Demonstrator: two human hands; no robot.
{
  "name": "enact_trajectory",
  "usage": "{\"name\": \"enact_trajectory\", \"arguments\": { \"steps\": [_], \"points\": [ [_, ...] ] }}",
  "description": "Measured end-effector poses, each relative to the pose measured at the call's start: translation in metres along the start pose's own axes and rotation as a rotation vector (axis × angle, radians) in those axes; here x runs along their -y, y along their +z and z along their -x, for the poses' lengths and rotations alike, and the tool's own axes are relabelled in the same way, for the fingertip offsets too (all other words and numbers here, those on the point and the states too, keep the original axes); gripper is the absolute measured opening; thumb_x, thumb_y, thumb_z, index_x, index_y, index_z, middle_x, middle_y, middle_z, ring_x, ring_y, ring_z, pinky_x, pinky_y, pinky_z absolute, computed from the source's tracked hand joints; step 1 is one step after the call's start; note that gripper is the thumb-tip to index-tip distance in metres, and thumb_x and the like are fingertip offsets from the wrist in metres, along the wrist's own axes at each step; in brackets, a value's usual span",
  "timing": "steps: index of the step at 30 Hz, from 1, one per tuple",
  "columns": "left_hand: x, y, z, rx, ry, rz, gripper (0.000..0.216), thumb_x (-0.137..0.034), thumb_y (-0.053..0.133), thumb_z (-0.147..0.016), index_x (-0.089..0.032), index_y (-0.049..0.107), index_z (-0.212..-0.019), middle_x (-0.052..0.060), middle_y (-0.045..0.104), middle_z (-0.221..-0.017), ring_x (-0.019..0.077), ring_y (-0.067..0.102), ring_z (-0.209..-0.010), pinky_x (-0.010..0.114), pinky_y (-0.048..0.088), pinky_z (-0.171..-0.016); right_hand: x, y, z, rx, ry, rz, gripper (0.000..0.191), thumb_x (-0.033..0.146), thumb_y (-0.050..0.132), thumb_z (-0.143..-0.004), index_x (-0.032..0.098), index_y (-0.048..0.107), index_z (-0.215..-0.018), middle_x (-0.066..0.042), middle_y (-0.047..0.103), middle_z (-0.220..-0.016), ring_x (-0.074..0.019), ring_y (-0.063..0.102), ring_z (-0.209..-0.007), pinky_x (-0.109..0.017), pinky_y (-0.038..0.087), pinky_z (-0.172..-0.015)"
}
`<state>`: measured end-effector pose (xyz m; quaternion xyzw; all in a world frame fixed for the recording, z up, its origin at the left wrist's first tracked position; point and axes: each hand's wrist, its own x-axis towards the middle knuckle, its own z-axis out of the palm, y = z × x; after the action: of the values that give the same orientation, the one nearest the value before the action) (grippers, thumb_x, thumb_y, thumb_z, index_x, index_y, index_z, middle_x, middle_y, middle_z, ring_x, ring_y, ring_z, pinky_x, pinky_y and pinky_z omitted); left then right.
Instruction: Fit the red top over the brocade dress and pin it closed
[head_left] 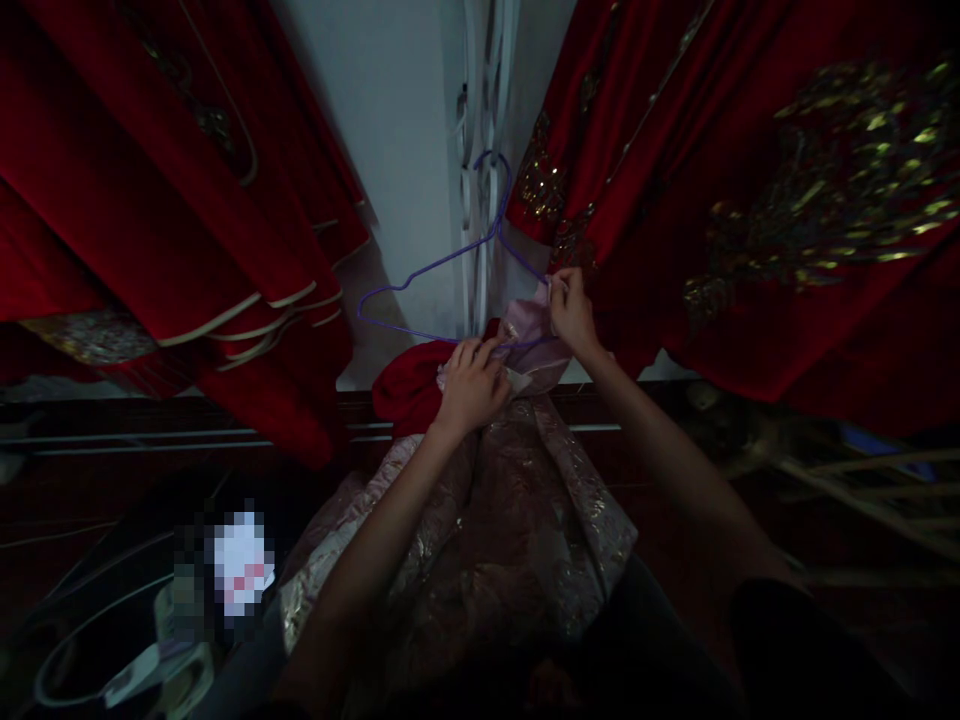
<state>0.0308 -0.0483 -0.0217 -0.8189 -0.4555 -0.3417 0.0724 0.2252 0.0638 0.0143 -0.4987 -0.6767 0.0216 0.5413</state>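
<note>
A thin purple wire hanger (420, 285) hangs by its hook from a white ornate rack (480, 150). A pale pink shiny garment (495, 520) drapes from the hanger down toward me. My left hand (471, 385) is closed on the pink fabric just below the hanger's lower bar. My right hand (571, 312) pinches the garment's upper edge against the hanger's right arm. A dark red cloth (409, 385) bunches just left of my left hand.
Red velvet garments with cream trim (187, 220) hang at the left. Red garments with gold embroidery (810, 200) hang at the right. A white wall (397, 120) lies behind. A round white-rimmed object (82, 650) sits in the dark at lower left.
</note>
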Motion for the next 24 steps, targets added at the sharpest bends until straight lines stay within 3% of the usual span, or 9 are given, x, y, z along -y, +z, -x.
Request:
{"name": "enact_trajectory", "arguments": {
  "steps": [3, 5, 8, 12, 13, 15, 18, 24],
  "points": [
    [0.016, 0.005, 0.022, 0.023, 0.052, 0.091, 0.018, -0.024, 0.049, -0.088, -0.019, 0.065, -0.094, 0.006, 0.044, -0.146, 0.0276, 0.034, -0.137, 0.048, 0.028, -0.115, 0.002, -0.004, 0.003, -0.031, -0.009, -0.029, 0.035, 0.051, 0.033, -0.095, 0.023, 0.052, -0.101, -0.004, 0.064, -0.084, -0.0192, 0.063, -0.077, -0.034, 0.048, -0.075],
    [0.038, 0.011, 0.037, 0.068, 0.062, 0.208, 0.02, -0.025, 0.045, -0.091, -0.018, 0.064, -0.092, 0.008, 0.046, -0.145, 0.0237, 0.04, -0.134, 0.044, 0.034, -0.112, 0.003, -0.015, 0.001, -0.065, -0.033, -0.014, 0.034, 0.051, 0.036, -0.094, 0.023, 0.054, -0.099, -0.004, 0.064, -0.082, -0.0193, 0.063, -0.076, -0.034, 0.048, -0.076],
    [0.086, 0.01, 0.049, -0.011, -0.111, 0.332, 0.024, -0.031, 0.042, -0.094, -0.018, 0.063, -0.095, 0.01, 0.053, -0.135, 0.0217, 0.05, -0.124, 0.041, 0.039, -0.106, 0.003, -0.034, -0.005, -0.093, -0.066, 0.017, 0.033, 0.052, 0.04, -0.093, 0.024, 0.056, -0.095, -0.005, 0.065, -0.083, -0.0203, 0.062, -0.075, -0.037, 0.049, -0.077],
    [0.151, -0.02, 0.037, -0.356, -0.44, 0.385, 0.033, -0.041, 0.042, -0.094, -0.016, 0.063, -0.09, 0.008, 0.066, -0.095, 0.0186, 0.061, -0.093, 0.031, 0.047, -0.089, 0.003, -0.049, -0.01, -0.062, -0.087, 0.02, 0.03, 0.051, 0.044, -0.091, 0.024, 0.058, -0.093, -0.004, 0.065, -0.081, -0.0197, 0.061, -0.072, -0.036, 0.049, -0.074],
    [0.163, -0.03, 0.032, -0.384, -0.478, 0.376, 0.033, -0.042, 0.043, -0.093, -0.016, 0.063, -0.09, 0.007, 0.066, -0.091, 0.0176, 0.061, -0.089, 0.028, 0.048, -0.085, 0.002, -0.05, -0.011, -0.058, -0.089, 0.017, 0.03, 0.051, 0.045, -0.091, 0.025, 0.058, -0.093, -0.004, 0.065, -0.081, -0.0194, 0.061, -0.071, -0.036, 0.049, -0.072],
    [0.182, -0.049, 0.025, -0.321, -0.481, 0.378, 0.034, -0.045, 0.047, -0.09, -0.016, 0.065, -0.091, 0.005, 0.067, -0.087, 0.0162, 0.061, -0.083, 0.024, 0.047, -0.079, 0.002, -0.049, -0.01, -0.054, -0.087, 0.011, 0.029, 0.049, 0.045, -0.091, 0.024, 0.059, -0.094, -0.003, 0.064, -0.079, -0.0189, 0.061, -0.07, -0.034, 0.048, -0.07],
    [0.197, -0.064, 0.024, -0.206, -0.462, 0.374, 0.036, -0.046, 0.05, -0.088, -0.016, 0.068, -0.093, 0.004, 0.069, -0.088, 0.0162, 0.062, -0.081, 0.023, 0.047, -0.075, 0.003, -0.047, -0.01, -0.054, -0.082, 0.016, 0.028, 0.048, 0.045, -0.091, 0.024, 0.059, -0.094, -0.003, 0.064, -0.078, -0.0183, 0.06, -0.069, -0.033, 0.048, -0.068],
    [0.202, -0.064, 0.034, -0.227, -0.438, 0.361, 0.039, -0.048, 0.051, -0.088, -0.014, 0.069, -0.098, 0.007, 0.072, -0.095, 0.0176, 0.064, -0.085, 0.024, 0.049, -0.078, 0.001, -0.047, -0.011, -0.051, -0.089, 0.055, 0.028, 0.046, 0.043, -0.092, 0.025, 0.06, -0.097, -0.003, 0.065, -0.081, -0.0186, 0.062, -0.072, -0.034, 0.048, -0.074]
  ]
}}
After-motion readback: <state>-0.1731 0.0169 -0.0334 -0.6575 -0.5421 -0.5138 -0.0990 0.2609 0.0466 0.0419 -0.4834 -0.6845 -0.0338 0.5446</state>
